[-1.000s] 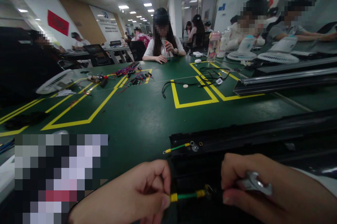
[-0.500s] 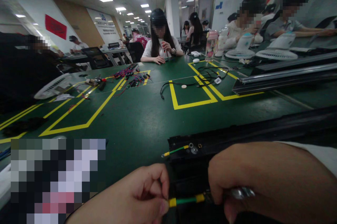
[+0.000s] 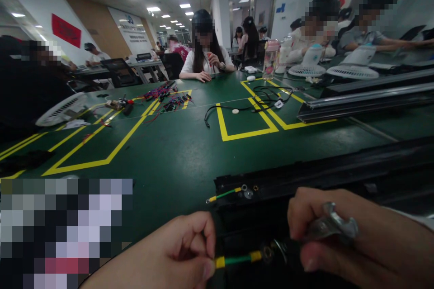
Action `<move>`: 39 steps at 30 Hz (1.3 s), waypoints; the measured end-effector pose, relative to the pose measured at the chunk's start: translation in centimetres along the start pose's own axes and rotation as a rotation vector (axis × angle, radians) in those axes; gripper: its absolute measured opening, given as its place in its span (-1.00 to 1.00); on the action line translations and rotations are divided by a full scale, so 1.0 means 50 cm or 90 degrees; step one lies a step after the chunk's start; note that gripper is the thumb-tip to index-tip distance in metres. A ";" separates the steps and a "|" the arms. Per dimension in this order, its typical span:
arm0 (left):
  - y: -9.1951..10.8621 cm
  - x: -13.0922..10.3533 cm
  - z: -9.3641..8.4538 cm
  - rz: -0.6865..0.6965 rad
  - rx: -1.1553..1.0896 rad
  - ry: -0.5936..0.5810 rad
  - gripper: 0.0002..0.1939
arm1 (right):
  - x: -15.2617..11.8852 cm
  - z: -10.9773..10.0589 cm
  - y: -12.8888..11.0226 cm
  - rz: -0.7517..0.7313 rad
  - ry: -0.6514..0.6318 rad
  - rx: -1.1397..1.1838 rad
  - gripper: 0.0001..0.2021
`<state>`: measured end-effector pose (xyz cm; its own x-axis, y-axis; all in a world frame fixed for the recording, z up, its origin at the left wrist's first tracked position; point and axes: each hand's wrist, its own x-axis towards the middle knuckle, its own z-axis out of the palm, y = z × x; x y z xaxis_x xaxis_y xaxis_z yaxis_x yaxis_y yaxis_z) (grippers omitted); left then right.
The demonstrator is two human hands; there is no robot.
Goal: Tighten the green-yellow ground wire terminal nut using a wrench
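The green worktop (image 3: 190, 153) carries yellow marking lines and fills most of the view. Other people sit at its far edge and right side. A long black housing (image 3: 339, 169) lies across the near right part of the worktop, its left end close to the person's hands. Two white fans (image 3: 334, 69) stand on the far right of the worktop, and a third white fan (image 3: 61, 108) lies at the far left. A black cable (image 3: 237, 109) runs across the yellow rectangle at centre.

The left hand (image 3: 183, 253) is closed in a pinch, thumb and forefinger clamped on the yellow-sleeved left end of a short green wire (image 3: 237, 259). The wire runs level to the right, over the near edge of the black housing, and ends in a ring terminal (image 3: 267, 253). The right hand (image 3: 339, 239) is curled closed around a small metal wrench (image 3: 334, 225), whose working end sits at the ring terminal.

A second green wire (image 3: 224, 195) lies farther back, its terminal fixed at the housing's left end.
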<state>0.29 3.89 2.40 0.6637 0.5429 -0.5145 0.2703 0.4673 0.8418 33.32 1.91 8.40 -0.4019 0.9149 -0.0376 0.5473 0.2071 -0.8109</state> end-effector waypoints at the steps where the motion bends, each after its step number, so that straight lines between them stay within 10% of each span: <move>1: 0.002 -0.001 0.001 -0.003 -0.004 0.003 -0.65 | -0.010 0.011 0.009 0.002 -0.002 -0.003 -0.67; 9: 0.002 -0.006 0.006 -0.004 -0.026 0.004 -0.66 | -0.037 0.056 0.073 -0.047 -0.032 -0.053 -0.73; 18: 0.002 -0.004 0.003 -0.008 -0.026 0.003 -0.68 | 0.005 0.027 0.037 -0.143 -0.023 -0.080 -0.77; 30: 0.003 -0.004 0.006 0.002 -0.021 0.002 -0.64 | 0.092 -0.023 -0.030 -0.237 -0.293 -0.064 -0.73; 39: -0.001 0.001 0.000 0.004 -0.022 -0.006 -0.68 | 0.046 -0.016 -0.015 -0.171 -0.013 -0.049 -0.87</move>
<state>0.30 3.87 2.34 0.6722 0.5390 -0.5076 0.2423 0.4878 0.8387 32.56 4.12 9.39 -0.5550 0.8164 0.1600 0.4733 0.4680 -0.7463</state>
